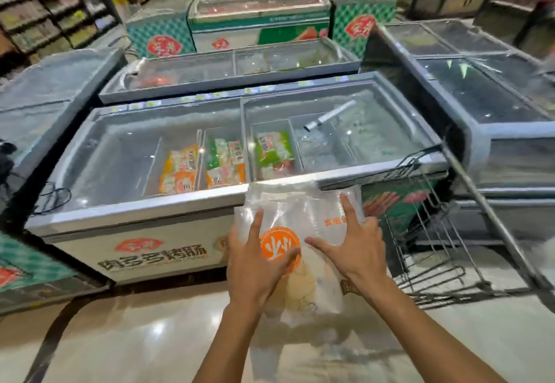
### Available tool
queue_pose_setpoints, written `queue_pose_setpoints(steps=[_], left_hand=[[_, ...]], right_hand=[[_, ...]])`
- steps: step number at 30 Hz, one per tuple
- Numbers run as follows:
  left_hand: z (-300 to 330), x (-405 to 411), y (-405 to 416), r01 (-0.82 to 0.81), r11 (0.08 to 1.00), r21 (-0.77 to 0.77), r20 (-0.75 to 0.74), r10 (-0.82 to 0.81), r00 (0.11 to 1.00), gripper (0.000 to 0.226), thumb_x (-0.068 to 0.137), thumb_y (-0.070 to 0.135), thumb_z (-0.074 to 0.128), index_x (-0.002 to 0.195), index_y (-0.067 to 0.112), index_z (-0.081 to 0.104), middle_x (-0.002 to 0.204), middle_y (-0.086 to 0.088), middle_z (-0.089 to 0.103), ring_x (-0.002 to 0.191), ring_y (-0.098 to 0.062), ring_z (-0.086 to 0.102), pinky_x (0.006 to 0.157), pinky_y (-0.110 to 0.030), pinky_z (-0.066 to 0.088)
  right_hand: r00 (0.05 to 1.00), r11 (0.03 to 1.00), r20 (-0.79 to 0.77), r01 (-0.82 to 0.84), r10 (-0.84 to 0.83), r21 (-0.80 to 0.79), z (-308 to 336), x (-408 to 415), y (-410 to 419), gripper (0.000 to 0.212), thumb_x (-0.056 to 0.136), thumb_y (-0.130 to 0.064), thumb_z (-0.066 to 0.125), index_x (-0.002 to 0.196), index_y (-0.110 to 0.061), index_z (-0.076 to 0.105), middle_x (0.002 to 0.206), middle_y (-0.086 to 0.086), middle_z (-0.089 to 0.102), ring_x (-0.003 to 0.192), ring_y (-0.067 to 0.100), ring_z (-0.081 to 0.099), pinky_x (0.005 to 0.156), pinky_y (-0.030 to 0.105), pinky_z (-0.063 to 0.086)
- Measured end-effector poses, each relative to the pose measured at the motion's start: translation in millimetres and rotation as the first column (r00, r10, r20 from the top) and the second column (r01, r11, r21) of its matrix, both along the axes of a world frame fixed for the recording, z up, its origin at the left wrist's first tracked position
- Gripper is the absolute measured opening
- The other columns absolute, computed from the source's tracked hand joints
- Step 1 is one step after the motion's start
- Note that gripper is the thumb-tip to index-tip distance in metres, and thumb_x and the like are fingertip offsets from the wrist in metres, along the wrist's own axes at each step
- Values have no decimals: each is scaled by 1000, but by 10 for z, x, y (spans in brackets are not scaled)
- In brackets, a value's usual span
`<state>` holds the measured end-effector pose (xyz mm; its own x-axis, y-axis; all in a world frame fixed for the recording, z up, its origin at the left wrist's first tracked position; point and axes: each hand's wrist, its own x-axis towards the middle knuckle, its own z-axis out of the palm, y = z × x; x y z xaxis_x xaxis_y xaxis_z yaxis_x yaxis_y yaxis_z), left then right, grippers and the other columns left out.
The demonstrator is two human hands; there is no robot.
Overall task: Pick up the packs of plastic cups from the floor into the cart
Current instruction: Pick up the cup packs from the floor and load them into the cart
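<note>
Pack of plastic cups [297, 232] is held at chest level in front of the chest freezer [144, 232], clear of the floor [150, 337]. Left hand [255, 265] and right hand [357, 247] press flat against it from 2 sides, fingers spread, grip neither curled nor clenched. Wire cart [435, 232] stands at 3 o'clock of the pack. Recommended: keep even pressure on the slippery film, swing right, clear the cart's rim, then lower in before letting go.

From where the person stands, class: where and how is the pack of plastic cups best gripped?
Clamp the pack of plastic cups on its two long sides, left hand and right hand opposed. It is a tall, soft, slippery sleeve, likely to sag from one end.
</note>
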<state>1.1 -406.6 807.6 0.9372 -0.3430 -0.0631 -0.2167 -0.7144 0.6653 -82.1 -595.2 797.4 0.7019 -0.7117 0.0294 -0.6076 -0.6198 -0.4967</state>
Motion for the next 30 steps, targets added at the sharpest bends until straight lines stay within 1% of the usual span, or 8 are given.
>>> queue_pose_setpoints(steps=[7, 11, 14, 17, 19, 22, 27, 30], left_hand=[[-115, 159, -986, 125, 969, -212, 0, -128, 992, 131, 62, 73, 84, 162, 48, 4, 170, 1, 18, 151, -24, 32, 109, -34, 35], [-217, 423, -1475, -11, 950, -313, -195, -53, 979, 138, 57, 75, 84, 166, 29, 12, 168, -2, 26, 153, -22, 28, 116, -31, 24], [-296, 698, -1737, -48, 934, -354, -327, -75, 942, 84, 59, 86, 75, 125, 35, 70, 131, 3, 69, 120, -12, 64, 106, -42, 51], [-346, 848, -1982, -26, 890, -456, -387, -172, 906, 34, 80, 70, 70, 101, 43, 68, 101, 21, 71, 85, 13, 65, 77, -15, 49], [-404, 930, -2124, -18, 877, -481, -416, -210, 885, 38, 84, 71, 67, 112, 45, 62, 113, 24, 65, 100, 12, 61, 88, -16, 48], [-559, 1071, -2295, 20, 866, -500, -454, -282, 845, 86, 76, 90, 58, 141, 33, 57, 146, 10, 57, 133, -10, 53, 115, -44, 41], [-552, 1096, -2591, 138, 848, -512, -506, -428, 749, 75, 75, 92, 52, 144, 66, 40, 152, 41, 35, 139, 10, 36, 118, -42, 32], [-556, 1008, -2875, 121, 840, -529, -499, -423, 756, 74, 76, 88, 53, 144, 68, 36, 151, 46, 31, 141, 13, 32, 118, -37, 28]], right_hand=[[989, 983, 16, 144, -147, 110, -206, -163, -969, 126, 52, -106, 51, 158, -53, 8, 128, 21, 48, 112, 36, 53, 93, 46, 53], [979, 971, 32, 192, -199, 144, -249, -83, -1408, 123, 57, -100, 58, 159, -52, 9, 131, 22, 47, 117, 37, 52, 96, 44, 48], [976, 958, 7, 213, -219, 189, -276, 49, -1699, 120, 60, -95, 62, 159, -52, 9, 135, 22, 45, 120, 38, 51, 98, 45, 47], [972, 941, -4, 227, -234, 252, -344, 184, -1960, 120, 61, -93, 66, 157, -56, 5, 145, 23, 39, 131, 40, 47, 105, 49, 44], [969, 927, 7, 234, -247, 293, -385, 241, -2104, 120, 61, -91, 67, 157, -57, 3, 147, 23, 36, 133, 41, 45, 107, 49, 42], [963, 901, -3, 255, -271, 352, -496, 285, -2328, 123, 58, -97, 62, 158, -56, 2, 147, 25, 39, 133, 42, 45, 107, 49, 42], [963, 848, -35, 251, -266, 468, -720, 325, -2809, 125, 49, -106, 48, 158, -54, 15, 152, 20, 36, 141, 37, 40, 113, 47, 35], [979, 843, -40, 192, -199, 502, -853, 403, -3094, 121, 51, -109, 41, 157, -51, 27, 164, 12, 25, 149, 33, 32, 120, 48, 28]])
